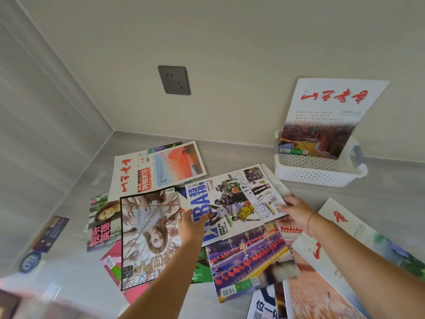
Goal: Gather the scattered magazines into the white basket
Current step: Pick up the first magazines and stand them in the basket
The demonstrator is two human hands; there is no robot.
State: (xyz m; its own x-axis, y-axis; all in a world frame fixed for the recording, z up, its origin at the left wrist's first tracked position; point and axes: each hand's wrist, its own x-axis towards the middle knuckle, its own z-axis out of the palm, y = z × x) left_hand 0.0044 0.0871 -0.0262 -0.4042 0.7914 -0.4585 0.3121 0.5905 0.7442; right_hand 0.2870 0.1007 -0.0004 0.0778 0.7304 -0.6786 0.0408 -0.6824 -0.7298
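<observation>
Head view, both hands gripping the glossy basketball magazine mid-frame, left hand, right hand, overlapping magazines around, perforated white basket upper right holding one upright magazine.

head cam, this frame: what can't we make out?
- White basket interior: hidden by the upright magazine in it.
- Magazines under the basketball magazine: covers overlapped.
- Left hand, right hand grip: fingers partly under its edges.
- Bottom-left corner: blurred.
- Bottom-right magazines: cut by frame edge.

Glossy magazines lie overlapping on the floor; one stands upright in the white basket.
</observation>
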